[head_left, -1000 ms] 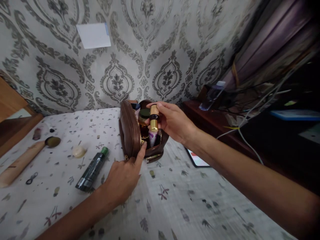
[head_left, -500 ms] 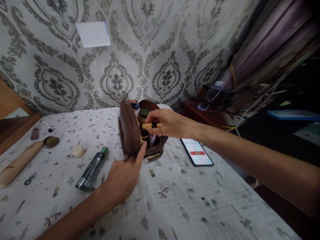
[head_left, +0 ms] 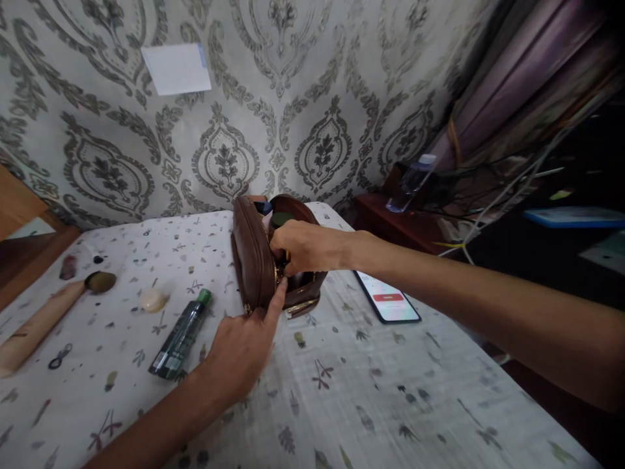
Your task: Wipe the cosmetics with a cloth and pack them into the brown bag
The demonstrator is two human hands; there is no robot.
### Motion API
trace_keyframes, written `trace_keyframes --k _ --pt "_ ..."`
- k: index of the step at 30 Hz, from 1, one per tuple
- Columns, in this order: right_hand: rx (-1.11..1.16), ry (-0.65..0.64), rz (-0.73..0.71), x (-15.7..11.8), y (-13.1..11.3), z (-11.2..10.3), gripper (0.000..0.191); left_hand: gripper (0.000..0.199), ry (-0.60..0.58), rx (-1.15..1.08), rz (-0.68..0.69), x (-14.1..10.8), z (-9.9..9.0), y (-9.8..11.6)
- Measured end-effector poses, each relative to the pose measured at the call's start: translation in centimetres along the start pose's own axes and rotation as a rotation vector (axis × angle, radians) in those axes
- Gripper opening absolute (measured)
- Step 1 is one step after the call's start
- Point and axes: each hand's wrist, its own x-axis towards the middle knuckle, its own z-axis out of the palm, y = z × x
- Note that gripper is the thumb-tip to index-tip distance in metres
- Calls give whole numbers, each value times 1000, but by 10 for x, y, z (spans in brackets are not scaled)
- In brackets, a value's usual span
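Note:
A brown makeup bag [head_left: 254, 251] stands unzipped on the patterned cloth, near the wall. My left hand [head_left: 244, 348] holds the near rim of the bag, its index finger stretched over the zipper and the other fingers curled. Inside the opening is my right hand [head_left: 305, 246], fingers closed and pointing down. Only a sliver of the small gold tube [head_left: 288, 256] shows between these fingers; the rest is hidden. Behind the knuckles, a dark green round lid [head_left: 282, 219] shows in the bag.
Left of the bag lie a dark bottle with a green cap [head_left: 180, 335], a cream-coloured round item [head_left: 153, 299], a brush-like item with a long beige handle [head_left: 43, 322] and a small reddish item [head_left: 68, 267]. A lit phone [head_left: 390, 299] lies right; a clear bottle [head_left: 410, 184] stands beyond.
My right hand has lowered the gold tube deeper into the bag, so the tube is now almost covered. My left hand keeps its place on the rim. The view has shifted slightly.

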Motion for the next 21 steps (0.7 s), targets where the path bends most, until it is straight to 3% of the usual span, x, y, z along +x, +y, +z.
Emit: trace_keyframes --k 7,14,21 --pt "74 32 -21 -4 8 2 20 93 19 28 -5 0 2 0" --pt "109 50 9 -11 11 5 15 90 -22 16 -13 1 -6 2" --pt "-50 268 -19 -22 8 13 16 93 -13 -49 37 -1 -3 -2"
